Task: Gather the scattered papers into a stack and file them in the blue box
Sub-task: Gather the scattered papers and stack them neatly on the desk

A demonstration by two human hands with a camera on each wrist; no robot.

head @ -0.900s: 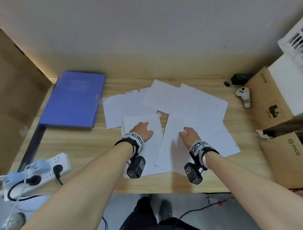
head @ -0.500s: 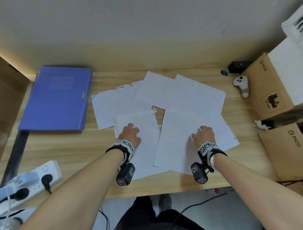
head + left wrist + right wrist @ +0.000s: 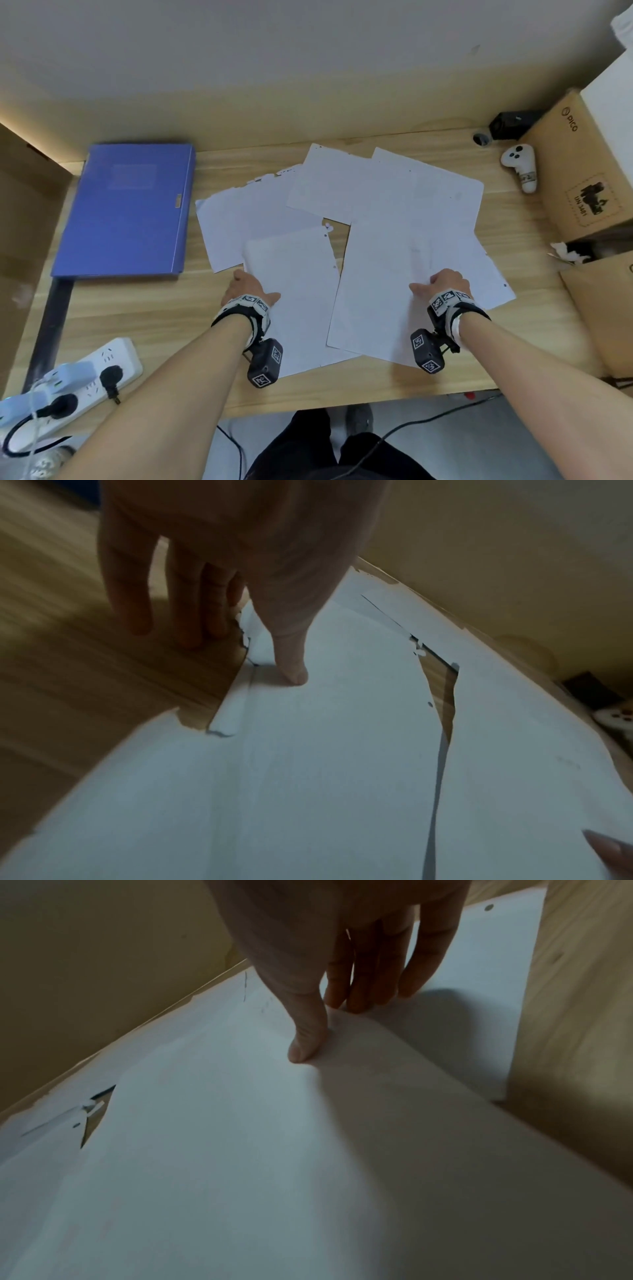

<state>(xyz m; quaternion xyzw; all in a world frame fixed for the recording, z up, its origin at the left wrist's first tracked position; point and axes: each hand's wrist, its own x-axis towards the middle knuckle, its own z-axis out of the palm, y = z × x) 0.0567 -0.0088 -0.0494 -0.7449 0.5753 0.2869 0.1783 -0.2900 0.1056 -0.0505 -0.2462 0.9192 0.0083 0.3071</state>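
Head view: left hand (image 3: 248, 285) presses left sheet (image 3: 298, 291); right hand (image 3: 448, 282) pinches right sheet (image 3: 387, 267).

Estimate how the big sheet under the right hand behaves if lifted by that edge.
Likely floppy: the sheet bows where the right hand pinches its edge. Probably very light, a single thin leaf. It may slide, dragging the overlapped papers beneath, since it lies loose on them.

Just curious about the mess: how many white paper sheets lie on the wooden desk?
6 sheets: one at the left hand, one at the right hand, one peeking out right of that, one beside the flat blue box, two at the back. More may be hidden.
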